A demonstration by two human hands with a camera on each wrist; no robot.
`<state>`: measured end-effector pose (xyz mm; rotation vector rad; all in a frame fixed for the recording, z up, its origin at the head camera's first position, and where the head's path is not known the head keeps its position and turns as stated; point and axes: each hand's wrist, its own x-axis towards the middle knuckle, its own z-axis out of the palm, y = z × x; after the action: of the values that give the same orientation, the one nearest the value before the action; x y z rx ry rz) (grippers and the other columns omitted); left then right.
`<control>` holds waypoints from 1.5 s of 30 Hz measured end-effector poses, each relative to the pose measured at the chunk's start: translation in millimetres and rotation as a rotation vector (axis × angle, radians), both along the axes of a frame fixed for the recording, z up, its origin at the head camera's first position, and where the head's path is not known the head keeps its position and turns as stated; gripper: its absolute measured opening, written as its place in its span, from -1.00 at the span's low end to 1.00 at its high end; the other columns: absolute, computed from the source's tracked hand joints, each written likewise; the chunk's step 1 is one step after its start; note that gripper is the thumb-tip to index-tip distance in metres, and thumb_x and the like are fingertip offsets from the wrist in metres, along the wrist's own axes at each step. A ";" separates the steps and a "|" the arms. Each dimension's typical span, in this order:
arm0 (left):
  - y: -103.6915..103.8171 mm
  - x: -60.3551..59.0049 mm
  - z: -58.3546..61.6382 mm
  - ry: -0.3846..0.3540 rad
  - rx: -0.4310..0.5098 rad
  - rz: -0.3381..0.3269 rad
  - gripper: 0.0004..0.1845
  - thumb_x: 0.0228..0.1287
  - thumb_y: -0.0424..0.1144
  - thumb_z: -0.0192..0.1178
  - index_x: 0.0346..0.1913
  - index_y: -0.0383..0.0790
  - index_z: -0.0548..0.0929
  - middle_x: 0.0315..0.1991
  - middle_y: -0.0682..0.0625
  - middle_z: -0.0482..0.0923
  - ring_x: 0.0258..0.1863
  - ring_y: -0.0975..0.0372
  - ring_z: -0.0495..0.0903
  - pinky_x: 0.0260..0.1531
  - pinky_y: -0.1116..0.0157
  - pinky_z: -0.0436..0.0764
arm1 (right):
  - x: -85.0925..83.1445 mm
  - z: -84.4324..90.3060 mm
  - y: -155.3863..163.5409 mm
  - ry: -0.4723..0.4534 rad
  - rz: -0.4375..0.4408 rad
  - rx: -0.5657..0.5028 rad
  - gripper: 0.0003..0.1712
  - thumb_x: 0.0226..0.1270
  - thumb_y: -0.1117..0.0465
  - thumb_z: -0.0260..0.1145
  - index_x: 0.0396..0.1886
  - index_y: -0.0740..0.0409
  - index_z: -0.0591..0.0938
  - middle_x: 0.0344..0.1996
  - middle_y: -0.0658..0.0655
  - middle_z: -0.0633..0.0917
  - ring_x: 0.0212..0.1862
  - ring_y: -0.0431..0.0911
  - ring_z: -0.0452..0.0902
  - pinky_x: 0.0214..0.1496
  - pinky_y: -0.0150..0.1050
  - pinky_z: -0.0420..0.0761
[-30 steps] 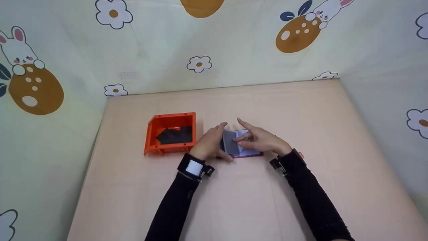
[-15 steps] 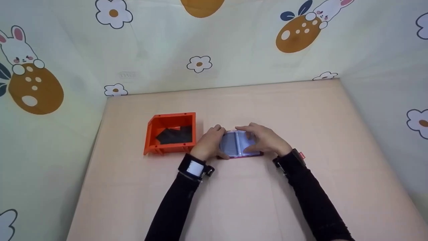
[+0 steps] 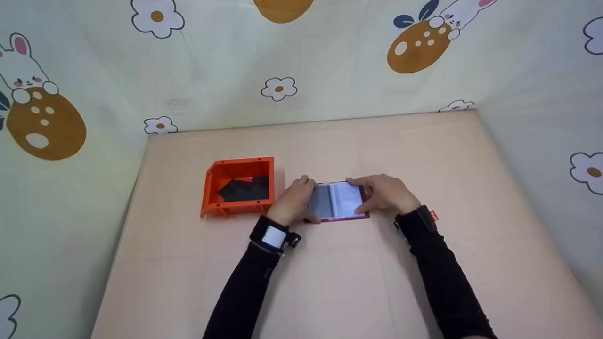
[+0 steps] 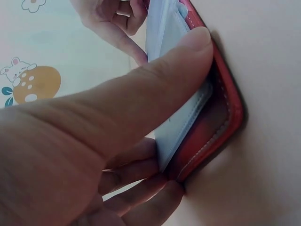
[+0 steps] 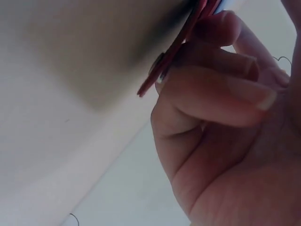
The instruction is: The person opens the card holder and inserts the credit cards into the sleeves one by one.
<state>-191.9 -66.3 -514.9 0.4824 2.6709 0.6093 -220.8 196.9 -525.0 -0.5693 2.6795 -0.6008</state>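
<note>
A small red card holder lies spread on the table, its clear plastic sleeves facing up. On its left side my left hand grips it, thumb at the near edge and fingers at the far edge. The left wrist view shows the thumb across the sleeves above the stitched red cover. My right hand holds the right side, index finger at the far edge and thumb near the lower right corner. In the right wrist view, its other fingers curl beside the cover's flap, which bears a snap button.
An orange bin with dark flat pieces inside stands just left of my left hand. The light table meets a patterned cloth backdrop at the back and sides.
My right hand has moved right, from over the sleeves to the holder's right edge. A raised sleeve now lies flat on the left side. The left hand stays on that side.
</note>
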 end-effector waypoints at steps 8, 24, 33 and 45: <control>1.1 0.2 0.8 0.012 0.001 -0.002 -0.07 0.01 -0.16 0.65 0.44 -0.30 0.42 0.31 -0.19 0.45 0.24 0.01 0.47 0.38 0.05 0.51 | -1.9 -0.6 2.0 -0.008 0.005 -0.019 0.01 -0.09 -0.03 0.75 0.45 -0.22 0.54 -0.29 0.11 0.50 -0.15 0.00 0.42 -0.16 -0.16 0.33; -77.7 -3.1 63.0 0.295 0.307 0.209 -0.58 0.28 0.00 0.47 0.09 -0.13 0.73 -0.10 -0.06 0.72 -0.13 0.11 0.64 -0.03 0.19 0.68 | -1.0 -0.3 1.0 -0.045 -0.028 -0.037 0.02 -0.10 0.00 0.75 0.45 -0.22 0.53 -0.19 0.11 0.52 0.00 0.04 0.42 0.02 -0.10 0.40; -145.6 -5.0 54.2 0.115 0.110 0.434 -0.71 0.32 -0.21 0.43 0.00 -0.31 0.75 -0.13 -0.22 0.72 -0.13 -0.03 0.58 0.03 0.04 0.60 | -2.3 -0.2 1.5 -0.023 -0.002 -0.027 0.00 -0.09 -0.01 0.75 0.44 -0.19 0.55 -0.29 0.10 0.49 -0.07 0.02 0.43 -0.07 -0.14 0.36; -140.4 -13.6 25.5 0.059 -0.199 0.447 -0.49 0.15 -0.40 0.40 0.18 -0.49 0.59 0.06 -0.38 0.61 -0.10 -0.15 0.61 0.12 -0.20 0.62 | -1.6 -0.5 -0.5 -0.036 -0.015 -0.035 0.01 -0.11 -0.01 0.76 0.44 -0.19 0.55 -0.32 0.07 0.46 -0.10 0.01 0.42 -0.10 -0.15 0.35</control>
<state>-205.5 -206.7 -489.4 -0.1607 2.8725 0.4412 -222.5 196.4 -525.5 -0.5423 2.6464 -0.6569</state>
